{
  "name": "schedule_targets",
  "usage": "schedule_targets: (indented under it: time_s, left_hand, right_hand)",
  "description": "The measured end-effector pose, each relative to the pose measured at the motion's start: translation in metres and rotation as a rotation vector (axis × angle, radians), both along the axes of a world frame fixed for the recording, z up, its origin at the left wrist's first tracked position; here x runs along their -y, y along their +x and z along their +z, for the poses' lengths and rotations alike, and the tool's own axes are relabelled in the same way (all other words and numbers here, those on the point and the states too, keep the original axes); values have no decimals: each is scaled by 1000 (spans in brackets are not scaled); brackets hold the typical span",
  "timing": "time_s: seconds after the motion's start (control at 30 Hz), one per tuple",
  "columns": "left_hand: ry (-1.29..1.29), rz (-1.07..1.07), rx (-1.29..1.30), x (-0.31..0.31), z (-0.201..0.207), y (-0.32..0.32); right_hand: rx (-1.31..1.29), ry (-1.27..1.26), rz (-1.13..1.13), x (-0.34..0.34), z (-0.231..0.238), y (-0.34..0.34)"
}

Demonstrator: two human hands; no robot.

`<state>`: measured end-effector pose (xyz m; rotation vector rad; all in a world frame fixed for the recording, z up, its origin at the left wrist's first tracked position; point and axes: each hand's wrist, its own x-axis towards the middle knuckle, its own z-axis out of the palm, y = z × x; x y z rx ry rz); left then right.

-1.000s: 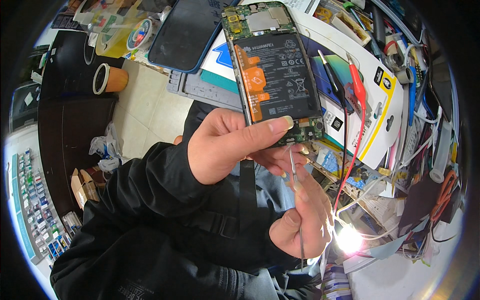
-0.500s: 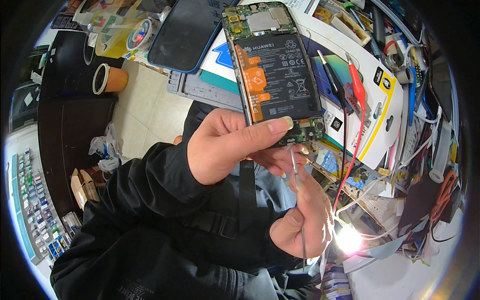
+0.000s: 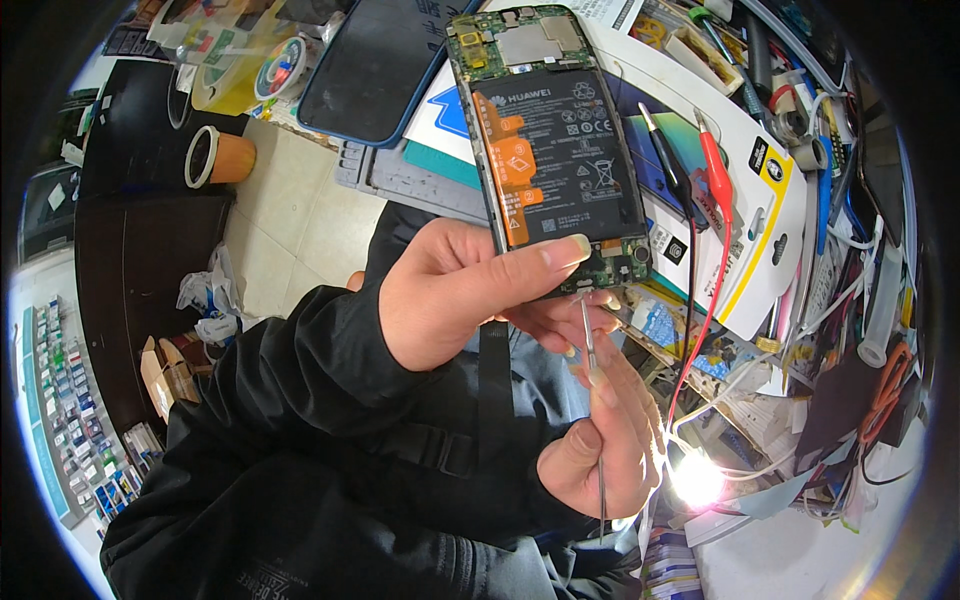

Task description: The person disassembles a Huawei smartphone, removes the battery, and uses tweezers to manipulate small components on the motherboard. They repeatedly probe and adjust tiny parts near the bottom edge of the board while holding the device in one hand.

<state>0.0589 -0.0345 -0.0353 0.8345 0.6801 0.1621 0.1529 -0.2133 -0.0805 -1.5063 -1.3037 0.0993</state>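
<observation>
My left hand (image 3: 455, 290) holds an opened smartphone (image 3: 610, 262), its thumb laid across the lower end and its fingers beneath. The phone's back cover is off. A black battery (image 3: 570, 110) with orange pull tabs fills its middle, and a green circuit board (image 3: 478, 52) shows at the top end. In my right hand (image 3: 615, 430) is a slim metal pick (image 3: 589, 335), gripped like a pen. Its tip is at the phone's bottom edge, near the port; whether it is inside cannot be made out. The pick's rear end extends below the palm.
A black clip lead (image 3: 672, 165) and a red clip lead (image 3: 716, 180) lie on white packaging (image 3: 750, 270) beside the phone. Another phone in a blue case (image 3: 370, 80) lies beyond. A bright lamp (image 3: 697, 482) glows by my right hand. Tools and cables (image 3: 850, 200) crowd the right side.
The phone and my left hand have shifted very slightly right and down. The pick's rear end has swung a little left in my right hand, its tip staying at the phone's bottom edge.
</observation>
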Motion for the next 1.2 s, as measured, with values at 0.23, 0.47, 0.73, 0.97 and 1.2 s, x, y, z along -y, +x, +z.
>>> schedule_targets:
  time_s: [0.23, 0.47, 0.73, 0.97, 1.2]
  left_hand:
    - [-14, -8, -9, 0, 2, 0]
    - [-25, -7, -14, 0, 2, 0]
    - [-27, -15, -24, -1, 4, 1]
    - [-61, -9, -44, -2, 7, 1]
    - [-49, 2, -19, -1, 3, 1]
  right_hand:
    - [-54, 36, -52, -2, -3, -3]
    - [-48, 43, -11, -2, -2, 2]
    - [-65, 90, -109, -6, -10, -7]
    - [-80, 184, -78, -8, -14, -6]
    - [-35, 144, -98, -6, -14, -5]
